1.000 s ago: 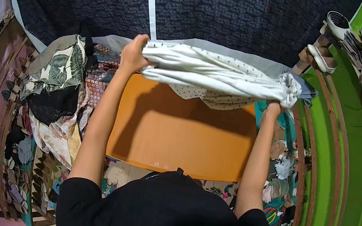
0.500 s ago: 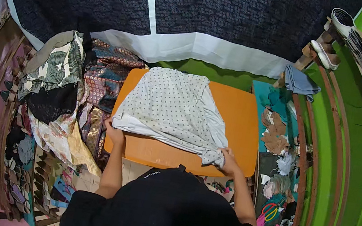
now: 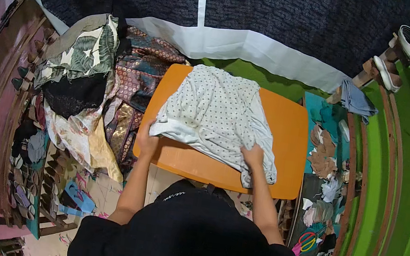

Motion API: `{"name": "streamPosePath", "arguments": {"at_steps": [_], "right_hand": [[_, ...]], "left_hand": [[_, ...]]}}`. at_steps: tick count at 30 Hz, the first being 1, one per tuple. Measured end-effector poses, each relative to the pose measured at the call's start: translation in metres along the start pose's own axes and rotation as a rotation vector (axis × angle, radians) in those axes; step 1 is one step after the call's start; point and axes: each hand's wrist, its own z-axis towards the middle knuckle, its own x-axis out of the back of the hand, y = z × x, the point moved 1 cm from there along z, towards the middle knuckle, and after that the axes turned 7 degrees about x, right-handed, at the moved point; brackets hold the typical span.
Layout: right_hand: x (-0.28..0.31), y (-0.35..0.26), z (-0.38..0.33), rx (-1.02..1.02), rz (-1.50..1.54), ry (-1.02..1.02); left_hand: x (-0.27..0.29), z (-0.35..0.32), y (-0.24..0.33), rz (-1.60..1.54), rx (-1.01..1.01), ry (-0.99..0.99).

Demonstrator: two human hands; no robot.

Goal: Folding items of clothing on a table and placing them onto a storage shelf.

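Note:
A white garment with small dark dots (image 3: pixel 214 102) lies spread over an orange table (image 3: pixel 289 136), its plain pale layer showing along the near and right edges. My left hand (image 3: pixel 148 141) grips its near left corner, fingers closed on the pale hem just above the table edge. Farther right, my right hand (image 3: pixel 252 157) has its fingers closed on the dotted cloth, inward from the near right corner. That corner hangs bunched beside my right wrist. Whatever fabric lies under the fingertips is hidden.
Patterned fabrics (image 3: pixel 75 86) are heaped left of the table. To the right, a rack holds cloth scraps (image 3: pixel 324 152) and scissors with red and yellow handles (image 3: pixel 307 242). Blue sandals (image 3: pixel 79 196) are on the floor at lower left. A dark curtain (image 3: pixel 287 17) hangs behind.
My right hand has left the near right corner and taken the cloth farther in and away from me. My left hand still holds the left corner, now slightly lifted. The whole view has shifted.

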Motion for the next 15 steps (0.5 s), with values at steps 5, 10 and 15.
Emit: {"name": "streamPosePath", "arguments": {"at_steps": [5,10,15], "right_hand": [[0.057,0.023,0.023,0.253,0.714,0.205],[0.137,0.04,0.015,0.014,1.308,0.32],[0.112,0.064,0.003,-0.138,0.897,0.404]], "left_hand": [[0.022,0.014,-0.017,0.045,0.007,0.045],[0.025,0.03,0.011,-0.191,-0.179,0.212],[0.03,0.0,-0.036,-0.003,-0.051,-0.12]]}}
